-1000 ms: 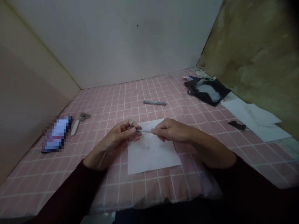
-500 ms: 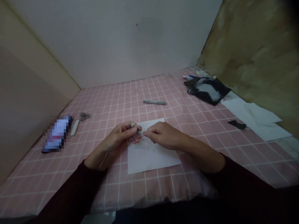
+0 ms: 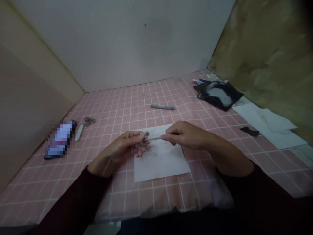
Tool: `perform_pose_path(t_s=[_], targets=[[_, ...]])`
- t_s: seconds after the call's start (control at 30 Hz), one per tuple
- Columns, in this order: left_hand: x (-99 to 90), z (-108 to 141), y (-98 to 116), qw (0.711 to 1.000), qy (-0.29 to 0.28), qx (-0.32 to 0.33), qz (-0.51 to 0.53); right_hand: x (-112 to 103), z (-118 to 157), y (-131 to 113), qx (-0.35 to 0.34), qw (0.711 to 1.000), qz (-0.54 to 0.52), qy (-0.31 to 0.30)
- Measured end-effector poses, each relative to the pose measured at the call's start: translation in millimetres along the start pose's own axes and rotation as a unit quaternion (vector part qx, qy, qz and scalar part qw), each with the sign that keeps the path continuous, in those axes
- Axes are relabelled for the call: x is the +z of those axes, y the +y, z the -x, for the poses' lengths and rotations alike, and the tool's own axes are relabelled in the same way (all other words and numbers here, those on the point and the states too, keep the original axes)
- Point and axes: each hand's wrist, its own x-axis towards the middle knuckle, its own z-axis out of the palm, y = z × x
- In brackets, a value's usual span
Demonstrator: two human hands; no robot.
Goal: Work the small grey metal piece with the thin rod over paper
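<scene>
My left hand (image 3: 130, 142) is closed, with thumb and fingers pinching a small grey piece with rounded, ring-like lobes (image 3: 144, 142). Its full shape is partly hidden by the fingers. From the right, my right hand (image 3: 182, 135) grips a thin pale grey stick (image 3: 155, 138). The stick lies nearly level, and its left end meets the lobed piece; whether it enters a hole I cannot tell. Both hands are above a white sheet of paper (image 3: 161, 166), which has faint grey smudges.
On the pink checked cloth (image 3: 117, 107), a grey rod (image 3: 162, 107) lies beyond the paper. Leftward are a phone (image 3: 60, 139), a pale flat stick (image 3: 79, 133) and a three-lobed grey piece (image 3: 89, 121). Dark dusty sheets (image 3: 220, 94), white papers (image 3: 271, 127) and a black scrap (image 3: 249, 131) lie right.
My right hand has moved right, away from my left hand, so more of the thin stick shows between them. My left fingers have shifted slightly, and the lobed piece shows more clearly.
</scene>
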Motion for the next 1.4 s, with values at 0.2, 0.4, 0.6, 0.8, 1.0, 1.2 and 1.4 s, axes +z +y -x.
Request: perform_pose_path(t_s=[0.2, 0.4, 0.6, 0.8, 1.0, 1.2, 1.4], targets=[[1.0, -1, 0, 0.999, -0.02, -0.022, -0.013, 8, -3, -5, -0.033, 0.999, 0.002, 0.014], [2.7, -2, -1, 0.999, 0.004, 0.05, -0.013, 8, -6, -3, 0.026, 0.999, -0.043, -0.014], [-0.5, -1, 0, 0.997, 0.011, 0.072, -0.031, 5, -6, 0, 0.042, 0.996, -0.062, -0.04], [-0.9, -4, -3, 0.995, 0.017, 0.091, -0.023, 14, -11, -8, 0.044, 0.995, -0.088, -0.011], [-2.4, -5, 2, 0.992, 0.036, 0.119, -0.005, 12, -11, -4, 0.071, 0.981, -0.173, -0.051], [0.7, -1, 6, 0.995, 0.039, 0.096, -0.015, 15, -11, 4, 0.026, 0.993, -0.109, -0.026], [-3.0, -2, 4, 0.998, 0.001, 0.05, -0.028, 17, -8, 2, -0.057, 0.991, 0.041, 0.11]])
